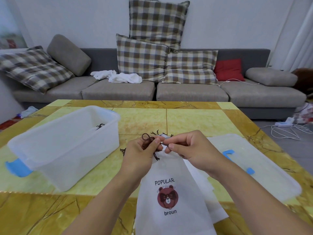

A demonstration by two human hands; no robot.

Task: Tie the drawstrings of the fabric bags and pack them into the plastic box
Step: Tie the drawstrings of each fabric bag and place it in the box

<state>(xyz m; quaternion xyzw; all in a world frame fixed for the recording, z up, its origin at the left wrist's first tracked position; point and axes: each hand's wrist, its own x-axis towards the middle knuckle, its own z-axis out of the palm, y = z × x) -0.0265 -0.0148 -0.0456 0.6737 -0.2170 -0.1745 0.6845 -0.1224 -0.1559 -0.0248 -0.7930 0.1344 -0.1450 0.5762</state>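
Observation:
A white fabric bag (171,189) printed with a bear and the words "POPULAR broun" lies in front of me on the yellow table (183,119). My left hand (140,153) pinches a loop of its dark brown drawstring (147,140) at the gathered bag mouth. My right hand (191,146) pinches the other strand of the cord just beside it. More white bags (201,180) lie under and to the right of this one. The translucent plastic box (64,146) stands at the left, with a tied bag's brown cord (100,126) showing inside.
The box's translucent lid (264,168) with blue clips lies flat at the right, partly under the bags. Beyond the table a grey sofa (152,92) holds checked cushions and white cloths. Cables and a power strip (284,124) lie on the floor at the right.

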